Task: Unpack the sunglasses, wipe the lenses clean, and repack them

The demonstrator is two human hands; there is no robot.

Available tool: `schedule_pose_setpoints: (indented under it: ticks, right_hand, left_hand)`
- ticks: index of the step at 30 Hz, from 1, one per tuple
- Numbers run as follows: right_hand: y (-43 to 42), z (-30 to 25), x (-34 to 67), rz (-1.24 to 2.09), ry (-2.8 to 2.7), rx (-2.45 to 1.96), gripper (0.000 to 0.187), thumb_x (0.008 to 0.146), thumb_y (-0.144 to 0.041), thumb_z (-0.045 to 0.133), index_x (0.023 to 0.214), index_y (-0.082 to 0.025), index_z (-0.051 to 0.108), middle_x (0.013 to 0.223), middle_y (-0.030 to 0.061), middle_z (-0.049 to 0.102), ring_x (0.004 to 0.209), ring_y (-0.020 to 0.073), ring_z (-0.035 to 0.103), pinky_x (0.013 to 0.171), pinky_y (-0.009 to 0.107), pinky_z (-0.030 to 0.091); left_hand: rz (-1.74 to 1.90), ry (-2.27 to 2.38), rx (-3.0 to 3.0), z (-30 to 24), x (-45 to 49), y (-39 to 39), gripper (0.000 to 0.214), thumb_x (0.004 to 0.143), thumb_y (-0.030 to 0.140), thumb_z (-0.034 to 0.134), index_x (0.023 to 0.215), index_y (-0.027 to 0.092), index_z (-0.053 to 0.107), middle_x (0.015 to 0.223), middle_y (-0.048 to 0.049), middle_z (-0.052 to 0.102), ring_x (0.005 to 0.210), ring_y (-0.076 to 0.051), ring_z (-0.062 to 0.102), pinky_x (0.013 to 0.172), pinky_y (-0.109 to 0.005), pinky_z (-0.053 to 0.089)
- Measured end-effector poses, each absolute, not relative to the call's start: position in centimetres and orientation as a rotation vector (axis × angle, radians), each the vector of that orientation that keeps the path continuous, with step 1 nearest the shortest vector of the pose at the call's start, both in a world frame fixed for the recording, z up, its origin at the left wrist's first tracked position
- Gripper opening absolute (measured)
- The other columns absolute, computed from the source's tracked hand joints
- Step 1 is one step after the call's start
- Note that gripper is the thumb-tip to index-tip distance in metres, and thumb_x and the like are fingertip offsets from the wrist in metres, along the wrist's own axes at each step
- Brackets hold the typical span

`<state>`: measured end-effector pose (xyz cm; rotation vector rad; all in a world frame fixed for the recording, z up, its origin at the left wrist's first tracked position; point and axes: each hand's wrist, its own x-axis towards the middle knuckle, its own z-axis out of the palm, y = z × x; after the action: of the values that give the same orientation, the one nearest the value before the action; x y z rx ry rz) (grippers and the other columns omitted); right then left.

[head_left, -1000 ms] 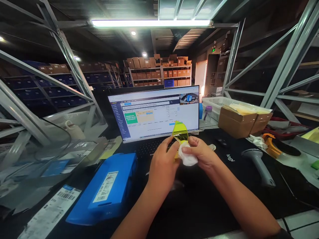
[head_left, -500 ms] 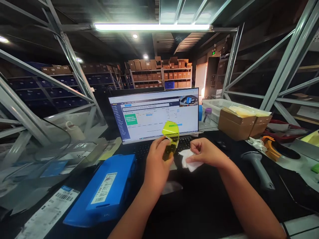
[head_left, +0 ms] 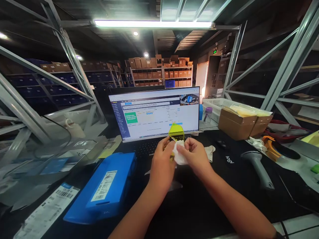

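Left hand [head_left: 161,159] grip pinches a translucent yellow plastic lens [head_left: 176,132] while right hand [head_left: 195,156] grip presses a crumpled white cloth [head_left: 178,153] against it.

I'm seeing a glossy see-through yellow plastic lens [head_left: 176,131], soft white cloth wipe [head_left: 179,156] — matt black desk mat [head_left: 199,199], brown cardboard boxes [head_left: 235,124].

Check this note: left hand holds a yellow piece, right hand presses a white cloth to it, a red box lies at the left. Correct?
Not quite. In the head view the box at the left is blue, not red. The left hand does hold the yellow piece and the right hand presses the white cloth to it.
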<state>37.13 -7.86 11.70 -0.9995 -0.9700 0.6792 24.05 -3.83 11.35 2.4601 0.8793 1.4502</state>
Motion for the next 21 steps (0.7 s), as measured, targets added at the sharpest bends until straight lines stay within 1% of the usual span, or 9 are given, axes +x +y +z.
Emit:
schedule_pose_setpoints:
  ticks: [2,4,8,13,15,17,19,21]
  right_hand:
    - [-8.1,11.6,36.6,0.539,-0.995,-1.073,0.045,0.067,-0.034,0.080,0.057,-0.021,0.039,0.054,-0.0069,0.041,0.050,0.0071,0.035,0.045,0.020,0.029]
    - [-8.2,11.7,36.6,0.500,-0.991,-1.100,0.046,0.067,-0.032,0.080,0.056,-0.021,0.037,0.054,-0.0070,0.039,0.051,0.0070,0.034,0.046,0.020,0.029]
    - [-8.1,12.4,37.9,0.603,-0.908,-1.047,0.055,0.057,-0.035,0.087,0.054,-0.021,0.034,0.049,-0.0084,0.038,0.046,0.0058,0.033,0.042,0.020,0.027]
    - [-8.1,13.5,40.7,0.813,-0.715,-0.863,0.067,0.043,-0.035,0.093,0.055,-0.022,0.029,0.045,-0.0091,0.042,0.039,0.0060,0.039,0.038,0.019,0.029]
    - [-8.0,13.8,41.4,0.854,-0.659,-0.827,0.070,0.039,-0.033,0.095,0.055,-0.022,0.028,0.045,-0.0094,0.043,0.039,0.0057,0.039,0.036,0.018,0.029]
    - [-7.9,13.8,41.4,0.840,-0.614,-0.807,0.070,0.038,-0.034,0.094,0.054,-0.022,0.027,0.045,-0.0093,0.042,0.038,0.0052,0.038,0.036,0.018,0.029]
    - [-7.6,13.6,40.8,0.796,-0.576,-0.788,0.068,0.042,-0.037,0.093,0.054,-0.022,0.027,0.045,-0.0090,0.042,0.038,0.0049,0.037,0.036,0.018,0.029]
    - [-7.5,13.2,39.6,0.757,-0.550,-0.769,0.065,0.047,-0.039,0.090,0.055,-0.023,0.028,0.046,-0.0086,0.042,0.039,0.0055,0.036,0.036,0.019,0.027]
  left_hand:
    - [1.424,0.879,2.452,11.3,24.1,-3.9,0.048,0.077,-0.002,0.061,0.117,0.023,0.063,0.133,-0.0091,0.056,0.119,-0.025,0.060,0.098,-0.040,0.054]
    - [1.409,0.831,2.449,11.3,24.1,-3.8,0.047,0.077,0.000,0.062,0.117,0.024,0.063,0.131,-0.0083,0.057,0.119,-0.025,0.060,0.097,-0.038,0.055]
    - [1.384,0.700,2.459,11.6,24.1,-3.6,0.054,0.073,-0.004,0.061,0.119,0.023,0.062,0.128,-0.0084,0.059,0.117,-0.023,0.061,0.099,-0.039,0.053]
    - [1.303,0.523,2.525,12.2,23.8,-3.5,0.048,0.071,-0.004,0.060,0.111,0.022,0.064,0.128,-0.0092,0.060,0.117,-0.024,0.061,0.100,-0.041,0.054]
    - [1.265,0.477,2.575,12.3,23.7,-3.6,0.047,0.071,-0.003,0.060,0.110,0.023,0.064,0.128,-0.0087,0.060,0.118,-0.024,0.060,0.103,-0.045,0.052]
    - [1.245,0.504,2.644,12.3,23.8,-3.7,0.046,0.071,-0.002,0.062,0.109,0.024,0.063,0.129,-0.0082,0.060,0.120,-0.025,0.059,0.107,-0.052,0.047]
    - [1.276,0.605,2.709,11.9,24.1,-3.8,0.042,0.072,0.002,0.066,0.108,0.024,0.063,0.129,-0.0086,0.060,0.120,-0.026,0.059,0.111,-0.060,0.040]
    - [1.362,0.719,2.750,11.4,24.5,-3.8,0.033,0.074,0.006,0.069,0.103,0.022,0.065,0.127,-0.0100,0.062,0.118,-0.028,0.060,0.112,-0.063,0.036]
